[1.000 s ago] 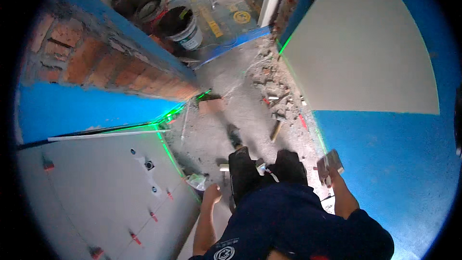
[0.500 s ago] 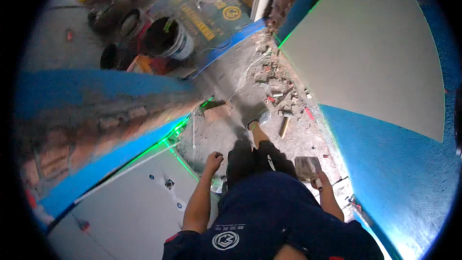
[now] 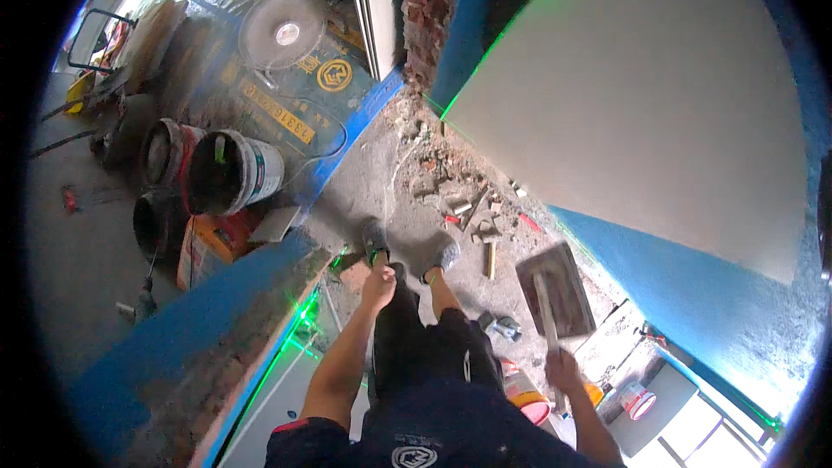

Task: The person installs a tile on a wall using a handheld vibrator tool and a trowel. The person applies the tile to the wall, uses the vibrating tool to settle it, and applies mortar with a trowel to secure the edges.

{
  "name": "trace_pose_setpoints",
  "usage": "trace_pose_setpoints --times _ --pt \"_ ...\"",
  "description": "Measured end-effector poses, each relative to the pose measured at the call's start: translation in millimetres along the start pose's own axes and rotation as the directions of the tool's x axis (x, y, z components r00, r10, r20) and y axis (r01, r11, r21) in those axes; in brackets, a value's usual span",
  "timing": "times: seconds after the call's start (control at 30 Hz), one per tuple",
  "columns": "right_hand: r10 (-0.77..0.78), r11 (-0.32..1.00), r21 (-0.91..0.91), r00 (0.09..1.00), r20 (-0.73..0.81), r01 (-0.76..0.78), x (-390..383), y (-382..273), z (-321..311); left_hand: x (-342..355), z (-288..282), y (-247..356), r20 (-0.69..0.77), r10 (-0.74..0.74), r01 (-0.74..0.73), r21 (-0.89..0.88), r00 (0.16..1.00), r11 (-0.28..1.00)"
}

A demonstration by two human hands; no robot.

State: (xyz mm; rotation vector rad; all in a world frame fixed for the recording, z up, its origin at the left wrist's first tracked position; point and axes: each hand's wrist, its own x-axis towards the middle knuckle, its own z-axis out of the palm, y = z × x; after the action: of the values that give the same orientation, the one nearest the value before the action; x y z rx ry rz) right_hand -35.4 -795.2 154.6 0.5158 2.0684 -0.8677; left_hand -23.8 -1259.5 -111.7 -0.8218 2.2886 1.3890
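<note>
My right hand [image 3: 565,373] grips the pale handle of a plastering trowel [image 3: 572,290]. The trowel's broad, grey rectangular plate is held out over the rubble-strewn floor, off to my right. My left hand [image 3: 379,284] is closed, its fingers curled, in front of my left leg; nothing shows in it. Both my feet are on the dusty concrete floor [image 3: 347,195], one ahead of the other.
A fan [image 3: 282,30] stands on a printed floor sheet [image 3: 299,126] ahead left, near buckets [image 3: 260,175]. Broken rubble [image 3: 433,178] and a wooden-handled hammer [image 3: 491,260] lie ahead. A large pale tile panel [image 3: 633,113] covers the blue wall right. Green laser lines cross the edges.
I have stepped forward and turned right, and the view swings with me. The trowel has swung outward, its plate now farther from my body. My left hand has moved in toward my leg.
</note>
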Motion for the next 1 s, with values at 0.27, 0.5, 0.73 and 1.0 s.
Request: trace_pose_setpoints --times 0.27,0.5,0.73,1.0 --pt "0.359 0.92 -0.217 0.925 0.124 -0.328 129 -47 53 224 115 64 -0.067 0.213 -0.211 0.039 0.975 0.977" --pt "0.183 0.479 -0.877 0.972 0.151 0.046 355 -93 103 412 220 162 -0.606 0.287 -0.49 -0.198 0.742 0.849" --pt "0.191 0.265 -0.953 0.961 0.198 0.143 439 -126 159 506 221 228 -0.853 0.318 -0.78 -0.153 0.414 0.607" --pt "0.33 0.221 -0.929 0.873 0.358 0.297 459 -151 212 510 230 235 -0.903 0.201 -0.806 -0.216 0.38 0.551"
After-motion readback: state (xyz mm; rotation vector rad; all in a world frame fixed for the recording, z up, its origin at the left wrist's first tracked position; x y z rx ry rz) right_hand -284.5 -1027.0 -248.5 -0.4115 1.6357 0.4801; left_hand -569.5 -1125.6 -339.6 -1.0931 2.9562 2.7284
